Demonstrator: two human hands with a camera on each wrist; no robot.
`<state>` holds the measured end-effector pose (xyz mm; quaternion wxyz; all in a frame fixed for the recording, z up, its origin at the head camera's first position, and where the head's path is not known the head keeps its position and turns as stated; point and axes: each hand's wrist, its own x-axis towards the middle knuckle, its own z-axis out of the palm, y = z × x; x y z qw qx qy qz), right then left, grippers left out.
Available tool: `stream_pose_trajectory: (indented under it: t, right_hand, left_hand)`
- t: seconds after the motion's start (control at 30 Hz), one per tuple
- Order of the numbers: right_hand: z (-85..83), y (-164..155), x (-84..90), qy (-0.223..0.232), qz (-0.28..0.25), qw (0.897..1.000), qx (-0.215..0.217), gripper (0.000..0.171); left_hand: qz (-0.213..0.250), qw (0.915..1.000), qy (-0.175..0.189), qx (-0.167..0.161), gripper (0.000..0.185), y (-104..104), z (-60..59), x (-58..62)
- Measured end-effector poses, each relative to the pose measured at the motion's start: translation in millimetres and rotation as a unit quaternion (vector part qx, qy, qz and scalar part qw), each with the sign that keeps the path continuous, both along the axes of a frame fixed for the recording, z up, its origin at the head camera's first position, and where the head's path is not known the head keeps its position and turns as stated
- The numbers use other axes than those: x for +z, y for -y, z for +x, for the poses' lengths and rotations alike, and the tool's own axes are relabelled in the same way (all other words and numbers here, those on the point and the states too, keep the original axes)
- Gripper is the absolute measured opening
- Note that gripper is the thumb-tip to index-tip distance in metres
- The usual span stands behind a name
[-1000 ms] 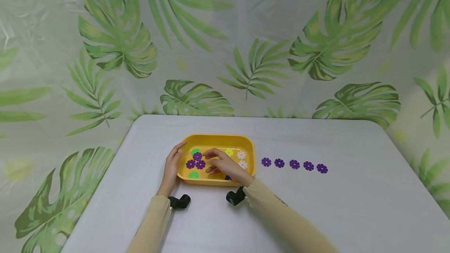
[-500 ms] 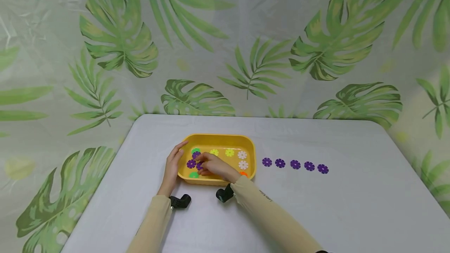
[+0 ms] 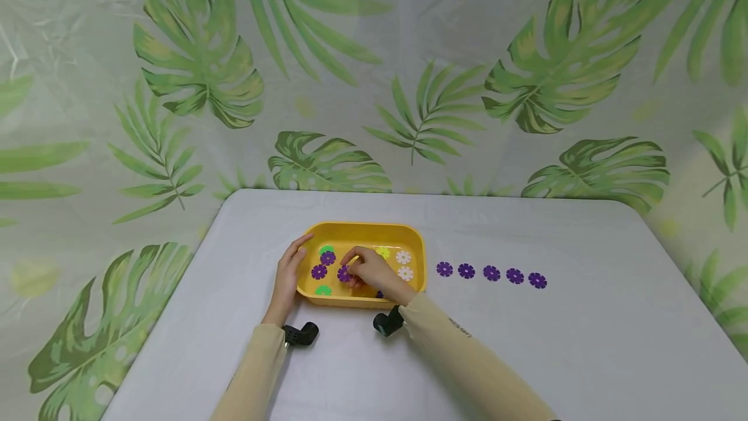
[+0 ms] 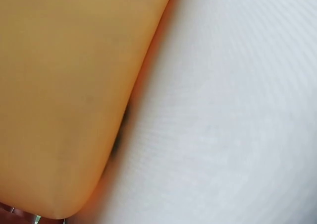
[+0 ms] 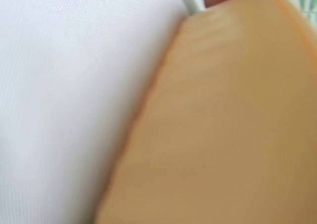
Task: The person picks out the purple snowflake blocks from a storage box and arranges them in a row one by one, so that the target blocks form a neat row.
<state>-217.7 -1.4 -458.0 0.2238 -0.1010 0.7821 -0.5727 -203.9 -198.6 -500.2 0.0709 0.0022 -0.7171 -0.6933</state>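
Observation:
My right hand (image 3: pixel 376 271) is over the yellow tray (image 3: pixel 362 234), pinching a purple snowflake disc (image 3: pixel 343 273) between its fingertips. Along the tray's left side lies my left hand (image 3: pixel 284 278), its fingers fairly straight and touching the rim. Two more purple discs (image 3: pixel 319 272) are in the left part of the tray, near green discs (image 3: pixel 323 290). White discs (image 3: pixel 404 273) and a yellow disc (image 3: pixel 383 252) lie in the right part; my right hand hides some of the contents. Both wrist views show mostly the tray's outer wall (image 4: pixel 74 85), and neither shows the grip.
A row of several purple discs (image 3: pixel 491 273) lies spaced out on the white table (image 3: pixel 526 343), right of the tray. Behind the table's far edge hangs a leaf-patterned cloth (image 3: pixel 432 38). Each wrist wears a black camera (image 3: pixel 301 334).
My right hand reached left to the purple discs, then drew back right with one of them pinched, away from the other two. My left hand stays at the tray's side.

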Motion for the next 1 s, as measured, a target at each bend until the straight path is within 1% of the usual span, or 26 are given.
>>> stream_pose_trajectory:
  t: [0.03,0.07,0.17,0.27,0.3,0.33,0.4,0.47,0.6,0.7,0.83,1.0]
  right_hand:
    - [0.1,-5,2.8,-0.004,-0.007,1.000,-0.003,0.016]
    - [2.7,-11,11.1,-0.006,-0.012,1.000,-0.003,0.016]
    - [0.9,-33,17.9,-0.016,-0.035,0.999,-0.007,0.017]
    - [-2.4,-62,24.3,-0.026,-0.037,0.999,-0.010,0.018]
    - [-6.2,-72,20.5,-0.031,-0.039,0.999,-0.013,0.018]
    - [-7.0,-84,22.6,-0.036,-0.040,0.998,-0.013,0.019]
    - [-7.8,-107,26.3,-0.051,-0.029,0.998,-0.019,0.020]
    - [-8.4,-132,28.6,-0.067,-0.027,0.997,-0.022,0.022]
    - [-8.3,-181,29.0,-0.088,-0.020,0.995,-0.040,0.024]
    - [-5.3,-216,26.4,-0.098,-0.022,0.993,-0.061,0.025]
    - [2.9,-258,21.6,-0.107,-0.010,0.990,-0.091,0.029]
    - [12.6,-306,10.1,-0.114,0.021,0.984,-0.133,0.036]
  left_hand:
    - [0.000,1.0000,0.001,0.002,0.037,0,0.1,0.1]
    - [0.001,1.0000,0.000,0.002,0.037,0,0.1,-0.1]
    - [0.001,1.0000,-0.001,-0.002,0.038,0,0.4,1.2]
    - [0.007,0.9999,0.003,-0.008,0.038,-2,5.3,11.2]
    - [0.007,0.9999,0.005,-0.011,0.038,-3,7.4,15.9]
    - [0.006,0.9999,0.008,-0.013,0.039,-4,9.5,20.2]
    - [0.005,0.9998,0.011,-0.014,0.039,-6,13.7,27.9]
    - [0.000,0.9998,0.013,-0.015,0.039,-6,14.8,30.4]
    - [0.005,0.9999,0.010,-0.013,0.039,-6,13.0,27.8]
    - [0.012,0.9999,0.006,-0.009,0.038,-4,8.2,18.2]
    - [0.008,1.0000,0.004,-0.002,0.038,-2,1.8,4.5]
    - [-0.002,1.0000,-0.001,0.004,0.037,-1,-0.3,-0.5]
